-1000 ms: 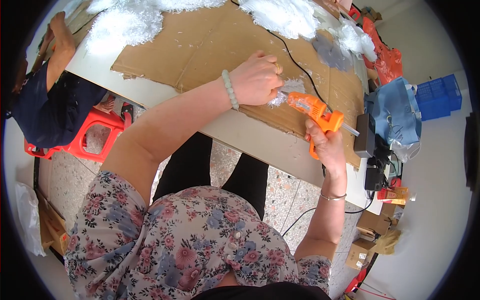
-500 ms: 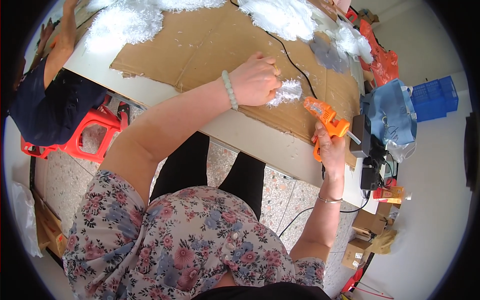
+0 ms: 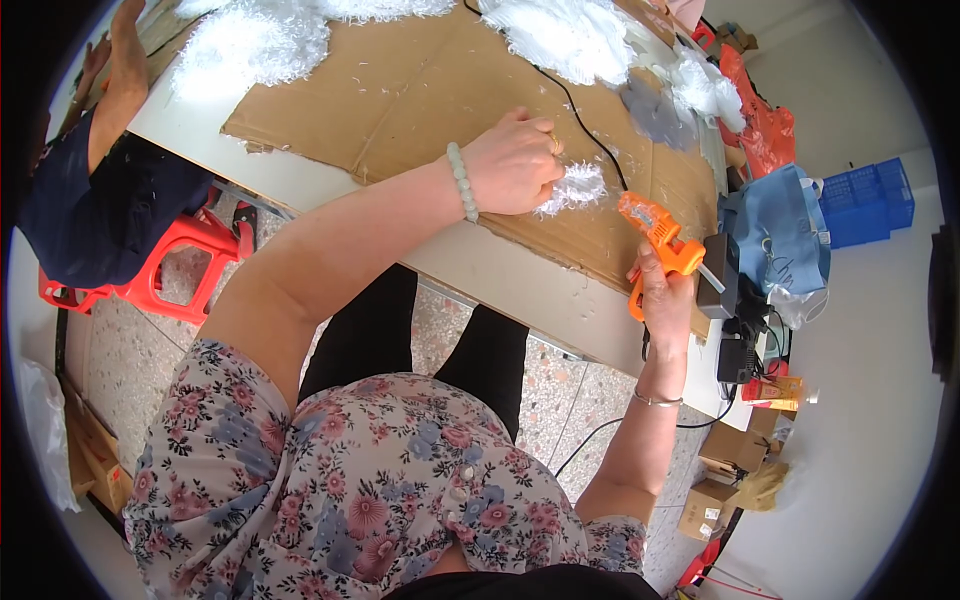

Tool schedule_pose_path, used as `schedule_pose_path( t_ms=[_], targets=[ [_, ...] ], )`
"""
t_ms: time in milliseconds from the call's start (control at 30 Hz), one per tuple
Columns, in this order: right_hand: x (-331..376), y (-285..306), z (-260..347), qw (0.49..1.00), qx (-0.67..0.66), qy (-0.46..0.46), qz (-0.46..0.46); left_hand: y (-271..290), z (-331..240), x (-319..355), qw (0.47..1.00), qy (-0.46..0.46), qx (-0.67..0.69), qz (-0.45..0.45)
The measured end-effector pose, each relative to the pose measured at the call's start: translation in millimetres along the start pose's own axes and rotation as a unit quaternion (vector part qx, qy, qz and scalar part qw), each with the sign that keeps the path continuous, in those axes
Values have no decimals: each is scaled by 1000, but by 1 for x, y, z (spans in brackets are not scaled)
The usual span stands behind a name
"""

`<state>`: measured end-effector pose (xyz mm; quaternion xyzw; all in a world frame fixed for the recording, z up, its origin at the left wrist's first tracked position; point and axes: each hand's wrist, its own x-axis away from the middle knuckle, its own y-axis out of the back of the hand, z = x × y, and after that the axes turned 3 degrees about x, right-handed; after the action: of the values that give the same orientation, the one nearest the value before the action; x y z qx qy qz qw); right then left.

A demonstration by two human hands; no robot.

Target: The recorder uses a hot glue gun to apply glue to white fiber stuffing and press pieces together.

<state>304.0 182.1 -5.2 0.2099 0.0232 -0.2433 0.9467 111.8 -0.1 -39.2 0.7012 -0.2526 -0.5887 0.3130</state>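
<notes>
My right hand (image 3: 663, 292) is wrapped round the handle of an orange hot glue gun (image 3: 655, 228); a glue stick pokes out of its back end. The nozzle points up and left over the cardboard sheet (image 3: 430, 95). Left of it, my left hand (image 3: 515, 165) is closed, fingers curled, at a small white fringed, feathery piece (image 3: 577, 188). This piece sticks out past the fingertips, just above the cardboard. What part of it lies inside the fingers is hidden.
Heaps of white fringed material (image 3: 255, 60) lie along the table's far side. A black cable (image 3: 585, 118) crosses the cardboard. To the right stand a blue bag (image 3: 785, 225) and a black box (image 3: 718, 275). Another person (image 3: 85, 205) sits at the left by a red stool (image 3: 185, 265).
The glue gun in my right hand has shifted slightly to the right, away from the white piece. My left hand stays almost where it was.
</notes>
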Motion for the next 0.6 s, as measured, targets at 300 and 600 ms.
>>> schedule_pose_path(
  t_ms=[300,600],
  targets=[
    [1,-15,-2,988,154,-1,8,2,-2,0,1000,10,18,14],
    [2,-8,-4,995,91,-31,-32,1,-3,0,1000,-4,-13,9]
  ],
)
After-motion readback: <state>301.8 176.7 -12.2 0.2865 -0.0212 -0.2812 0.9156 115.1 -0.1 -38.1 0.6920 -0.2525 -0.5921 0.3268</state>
